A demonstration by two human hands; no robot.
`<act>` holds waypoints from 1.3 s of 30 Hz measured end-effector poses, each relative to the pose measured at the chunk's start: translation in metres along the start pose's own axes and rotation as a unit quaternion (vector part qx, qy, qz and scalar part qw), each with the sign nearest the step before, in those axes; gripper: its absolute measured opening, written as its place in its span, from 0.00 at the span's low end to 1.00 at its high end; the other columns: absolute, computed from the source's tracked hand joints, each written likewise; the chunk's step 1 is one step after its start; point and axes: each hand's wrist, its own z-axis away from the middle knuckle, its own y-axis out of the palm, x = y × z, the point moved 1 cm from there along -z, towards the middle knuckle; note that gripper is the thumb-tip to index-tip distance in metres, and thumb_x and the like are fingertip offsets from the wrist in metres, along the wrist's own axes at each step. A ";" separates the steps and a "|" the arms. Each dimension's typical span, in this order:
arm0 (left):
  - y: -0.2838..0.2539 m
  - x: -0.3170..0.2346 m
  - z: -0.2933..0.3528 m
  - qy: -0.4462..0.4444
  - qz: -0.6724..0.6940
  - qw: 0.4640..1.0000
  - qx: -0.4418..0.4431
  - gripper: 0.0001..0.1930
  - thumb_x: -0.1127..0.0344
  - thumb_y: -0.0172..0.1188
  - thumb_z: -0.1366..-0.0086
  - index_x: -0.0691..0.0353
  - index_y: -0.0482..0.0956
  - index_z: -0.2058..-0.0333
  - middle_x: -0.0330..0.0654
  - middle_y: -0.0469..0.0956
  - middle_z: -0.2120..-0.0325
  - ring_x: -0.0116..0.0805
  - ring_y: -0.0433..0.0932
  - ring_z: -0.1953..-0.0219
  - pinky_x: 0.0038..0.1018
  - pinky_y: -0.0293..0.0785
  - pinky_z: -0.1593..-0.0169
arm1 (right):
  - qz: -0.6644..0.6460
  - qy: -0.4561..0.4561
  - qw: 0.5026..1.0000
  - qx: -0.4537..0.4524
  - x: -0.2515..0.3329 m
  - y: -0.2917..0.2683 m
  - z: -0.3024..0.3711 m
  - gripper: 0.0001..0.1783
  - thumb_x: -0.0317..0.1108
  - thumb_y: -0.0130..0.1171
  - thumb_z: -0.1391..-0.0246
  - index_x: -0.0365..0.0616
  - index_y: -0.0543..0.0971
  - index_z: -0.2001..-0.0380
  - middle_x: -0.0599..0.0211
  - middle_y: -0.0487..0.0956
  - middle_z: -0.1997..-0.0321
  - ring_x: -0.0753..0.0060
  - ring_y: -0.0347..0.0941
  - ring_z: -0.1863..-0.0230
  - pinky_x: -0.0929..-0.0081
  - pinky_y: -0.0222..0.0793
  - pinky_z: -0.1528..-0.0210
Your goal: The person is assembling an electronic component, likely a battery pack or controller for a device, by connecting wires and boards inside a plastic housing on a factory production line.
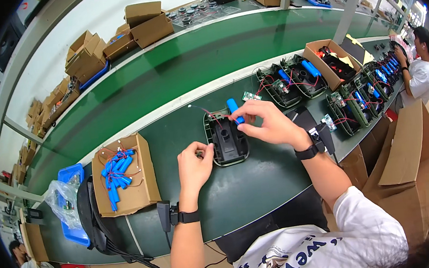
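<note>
A black plastic housing (227, 142) lies on the dark green bench in front of me, with red wires and a small green circuit board at its far end. My left hand (195, 165) rests at the housing's left edge, fingertips pinched against it. My right hand (266, 123) holds a blue cylindrical battery cell (234, 110) just above the housing's far right corner.
A cardboard box (124, 174) of wired blue cells sits to my left, beside a blue tray (68, 175) and a plastic bag. Several housings (294, 78) with cells fitted line the bench to the right. Another person (419, 70) works at far right. Cardboard boxes sit on the belt behind.
</note>
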 end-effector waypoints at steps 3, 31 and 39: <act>0.006 0.005 0.004 0.018 -0.007 1.000 -0.004 0.15 0.61 0.68 0.35 0.68 0.81 0.73 0.45 0.79 0.81 0.39 0.78 0.78 0.34 0.74 0.69 | 0.031 0.004 0.998 0.060 0.005 -0.006 0.005 0.14 0.28 0.67 0.46 0.43 0.85 0.55 0.61 0.79 0.66 0.62 0.76 0.66 0.67 0.73 0.61; 0.012 -0.001 0.005 0.012 0.023 1.000 -0.009 0.10 0.70 0.68 0.36 0.69 0.79 0.71 0.37 0.77 0.81 0.21 0.71 0.80 0.23 0.68 0.73 | 0.045 0.085 0.993 0.072 -0.006 0.011 0.007 0.12 0.27 0.65 0.40 0.44 0.87 0.53 0.61 0.76 0.64 0.59 0.74 0.60 0.64 0.70 0.57; 0.010 0.000 0.004 0.027 0.021 0.999 -0.012 0.09 0.70 0.68 0.37 0.70 0.79 0.71 0.38 0.76 0.81 0.21 0.71 0.79 0.22 0.68 0.73 | 0.028 0.097 0.992 0.077 -0.010 0.005 0.003 0.13 0.24 0.58 0.39 0.43 0.86 0.53 0.58 0.77 0.63 0.57 0.76 0.62 0.64 0.72 0.57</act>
